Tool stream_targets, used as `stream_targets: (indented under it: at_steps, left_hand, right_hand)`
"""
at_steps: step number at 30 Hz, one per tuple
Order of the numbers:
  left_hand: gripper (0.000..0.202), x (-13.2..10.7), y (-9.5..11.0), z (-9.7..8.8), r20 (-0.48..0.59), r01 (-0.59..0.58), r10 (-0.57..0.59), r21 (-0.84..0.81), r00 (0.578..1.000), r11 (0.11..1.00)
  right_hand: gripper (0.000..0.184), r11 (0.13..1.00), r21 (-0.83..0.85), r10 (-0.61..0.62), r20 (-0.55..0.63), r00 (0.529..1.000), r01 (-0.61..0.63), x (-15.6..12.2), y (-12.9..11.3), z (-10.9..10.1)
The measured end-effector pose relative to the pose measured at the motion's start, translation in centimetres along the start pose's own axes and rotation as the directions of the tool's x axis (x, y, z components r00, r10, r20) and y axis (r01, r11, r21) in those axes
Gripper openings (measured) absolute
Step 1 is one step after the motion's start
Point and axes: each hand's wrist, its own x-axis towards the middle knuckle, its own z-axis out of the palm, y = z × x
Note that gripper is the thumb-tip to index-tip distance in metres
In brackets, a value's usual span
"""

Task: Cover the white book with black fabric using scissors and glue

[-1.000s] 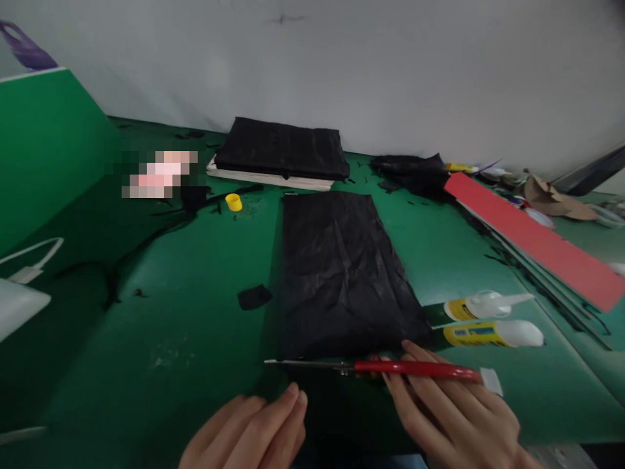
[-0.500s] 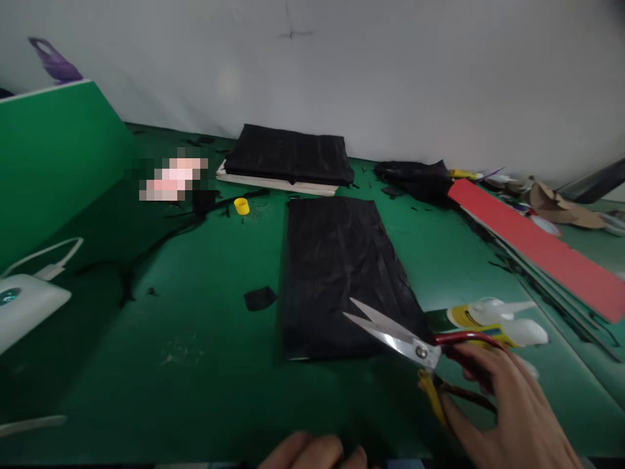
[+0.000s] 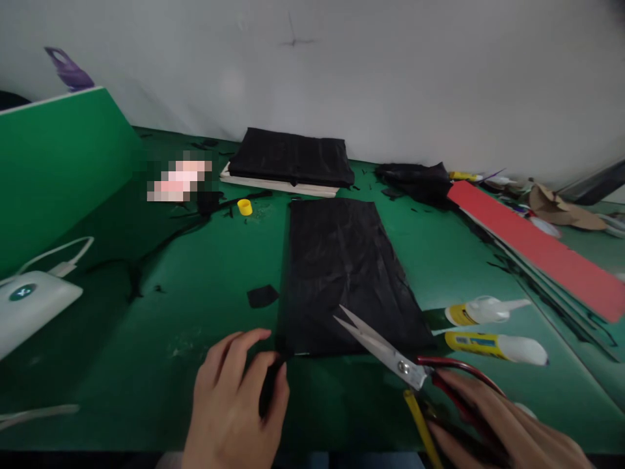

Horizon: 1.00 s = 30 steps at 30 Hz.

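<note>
We have the head view alone. Our left hand [image 3: 234,404] rests low on the green table mat [image 3: 146,365], thumb and forefinger pinched shut on a dark strip [image 3: 270,387] that runs up to the near left corner of the black sheet [image 3: 342,273]. We cannot tell whether the strip is part of the sheet. The sheet lies flat in the middle of the mat, a long rectangle, creased and faintly shiny.

Our right hand [image 3: 508,433] grips the scissors [image 3: 385,348] by their red loop handles. The steel blades are parted, with their tips over the sheet's near right edge, and a yellow bar shows below the pivot.

Just right of the sheet lie two glue bottles [image 3: 493,329], white plastic with yellow labels. The nearer one has blue print too small to read.

A small black scrap [image 3: 262,296] sits just left of the sheet, and a yellow cap [image 3: 245,207] lies further back. Behind the sheet a pale board wrapped in black [image 3: 293,159] lies by the wall. A long red strip [image 3: 532,251] slants along the right side. At the left edge is a smooth white device [image 3: 29,312] with a round dark mark and a white cable.
</note>
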Motion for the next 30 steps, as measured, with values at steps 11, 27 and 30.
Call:
stream_targets:
  at_steps: [11,27,30]
  left_hand:
    - [0.032,-1.3,-2.7,-1.1,-0.014,0.123,-0.122,0.048,0.992,0.991]
    - [0.029,-0.3,-3.5,-1.6,-0.091,-0.054,0.054,0.009,0.994,0.999]
    - [0.027,-0.6,-2.9,-1.7,-0.132,-0.135,0.12,-0.115,0.984,0.984]
  right_hand:
    - [0.03,0.992,0.001,-0.128,0.027,0.991,0.128,0.7,0.9,-0.9]
    - [0.031,0.846,-0.343,-0.415,0.057,0.908,0.409,7.5,-4.1,-4.7]
    - [0.028,0.847,-0.333,-0.429,0.034,0.903,0.415,6.2,-4.3,-3.6]
